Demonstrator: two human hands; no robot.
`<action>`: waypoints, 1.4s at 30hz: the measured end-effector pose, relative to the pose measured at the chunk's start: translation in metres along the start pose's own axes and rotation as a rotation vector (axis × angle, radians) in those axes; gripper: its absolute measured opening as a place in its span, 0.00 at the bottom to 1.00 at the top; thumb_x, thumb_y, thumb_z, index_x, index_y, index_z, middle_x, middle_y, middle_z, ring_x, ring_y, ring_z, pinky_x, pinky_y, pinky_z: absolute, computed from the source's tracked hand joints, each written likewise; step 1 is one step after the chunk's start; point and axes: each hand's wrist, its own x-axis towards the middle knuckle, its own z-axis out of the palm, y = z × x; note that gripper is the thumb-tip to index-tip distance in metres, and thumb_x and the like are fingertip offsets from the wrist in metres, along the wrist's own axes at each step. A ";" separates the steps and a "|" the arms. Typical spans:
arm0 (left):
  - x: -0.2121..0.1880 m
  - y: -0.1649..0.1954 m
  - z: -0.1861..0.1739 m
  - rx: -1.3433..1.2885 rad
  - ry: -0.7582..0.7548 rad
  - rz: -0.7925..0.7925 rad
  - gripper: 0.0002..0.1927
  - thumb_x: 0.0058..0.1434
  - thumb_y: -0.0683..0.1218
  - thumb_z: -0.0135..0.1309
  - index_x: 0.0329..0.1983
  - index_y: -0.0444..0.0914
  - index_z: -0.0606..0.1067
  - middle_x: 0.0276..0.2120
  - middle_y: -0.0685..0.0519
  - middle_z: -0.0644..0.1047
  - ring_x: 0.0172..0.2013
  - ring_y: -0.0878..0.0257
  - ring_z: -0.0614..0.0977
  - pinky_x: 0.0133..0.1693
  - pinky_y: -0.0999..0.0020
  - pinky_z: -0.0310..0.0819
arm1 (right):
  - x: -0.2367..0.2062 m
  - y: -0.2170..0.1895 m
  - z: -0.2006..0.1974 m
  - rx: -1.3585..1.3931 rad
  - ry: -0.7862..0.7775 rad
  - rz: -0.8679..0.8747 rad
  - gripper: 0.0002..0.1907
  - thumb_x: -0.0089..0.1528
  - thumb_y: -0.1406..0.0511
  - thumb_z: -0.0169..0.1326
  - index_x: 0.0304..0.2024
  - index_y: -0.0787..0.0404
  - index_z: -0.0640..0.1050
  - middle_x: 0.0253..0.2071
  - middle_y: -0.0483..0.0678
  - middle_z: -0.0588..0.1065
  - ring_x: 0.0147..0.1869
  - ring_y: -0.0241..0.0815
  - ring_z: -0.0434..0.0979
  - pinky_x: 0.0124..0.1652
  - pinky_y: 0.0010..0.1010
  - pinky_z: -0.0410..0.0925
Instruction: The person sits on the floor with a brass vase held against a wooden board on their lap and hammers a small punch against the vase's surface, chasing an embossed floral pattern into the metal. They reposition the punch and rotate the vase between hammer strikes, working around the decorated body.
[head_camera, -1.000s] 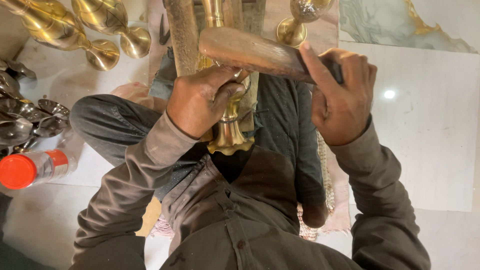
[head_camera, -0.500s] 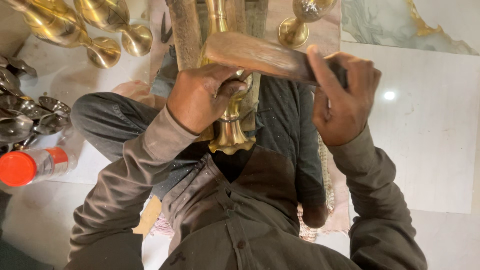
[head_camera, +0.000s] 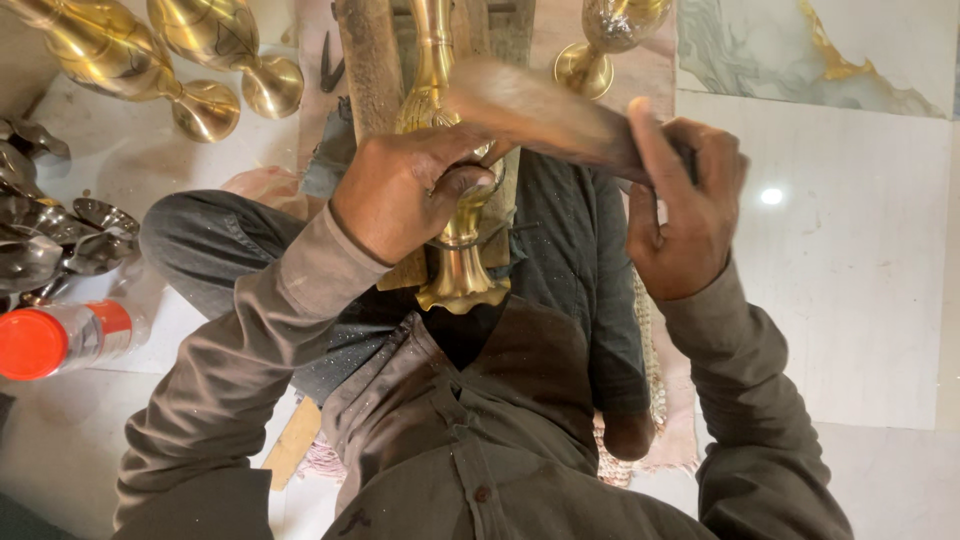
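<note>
1. Looking down from the head view, the left hand (head_camera: 405, 195) has its fingers wrapped tight around the stem of a brass piece (head_camera: 455, 255) that lies over the person's lap, its flared scalloped end pointing back toward the chest, right above the dark shirt.
2. Right hand (head_camera: 690, 215) is closed on the handle of a wooden mallet (head_camera: 545, 115), thumb sticking up along it. The mallet head looks blurred and sits just over the brass piece, close by the left hand's knuckles. Can't tell if it's actually touching the metal.
3. The brass piece runs up along a wooden block (head_camera: 370, 60) near the top edge, between the knees.
4. Off to the upper left there are two big brass vases (head_camera: 150, 60) lying on their sides on the pale floor, and another brass goblet-shaped piece (head_camera: 600, 45) stands at the top, right of the mallet.
5. Far left: a pile of silvery metal parts (head_camera: 45, 235), and just below them a clear bottle with an orange cap (head_camera: 60, 340) lying on its side.
</note>
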 end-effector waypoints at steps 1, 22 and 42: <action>0.000 -0.001 0.000 -0.015 0.007 0.023 0.21 0.65 0.43 0.65 0.62 0.41 0.76 0.44 0.46 0.83 0.38 0.51 0.86 0.39 0.62 0.83 | 0.000 0.000 0.000 0.355 0.035 0.110 0.34 0.61 0.77 0.55 0.69 0.62 0.63 0.50 0.54 0.72 0.54 0.46 0.72 0.53 0.39 0.67; 0.015 -0.005 -0.004 -0.061 -0.103 0.083 0.23 0.64 0.43 0.64 0.61 0.40 0.75 0.40 0.45 0.83 0.34 0.53 0.86 0.35 0.59 0.81 | -0.023 0.009 0.010 0.492 0.007 0.271 0.37 0.65 0.79 0.55 0.76 0.61 0.63 0.55 0.54 0.70 0.59 0.44 0.71 0.59 0.32 0.68; 0.016 -0.011 -0.004 -0.023 -0.102 0.232 0.23 0.66 0.44 0.61 0.64 0.40 0.74 0.52 0.47 0.82 0.39 0.52 0.86 0.40 0.58 0.82 | -0.052 0.022 0.024 0.638 0.106 0.297 0.30 0.71 0.78 0.58 0.72 0.70 0.61 0.55 0.52 0.65 0.54 0.41 0.67 0.52 0.28 0.66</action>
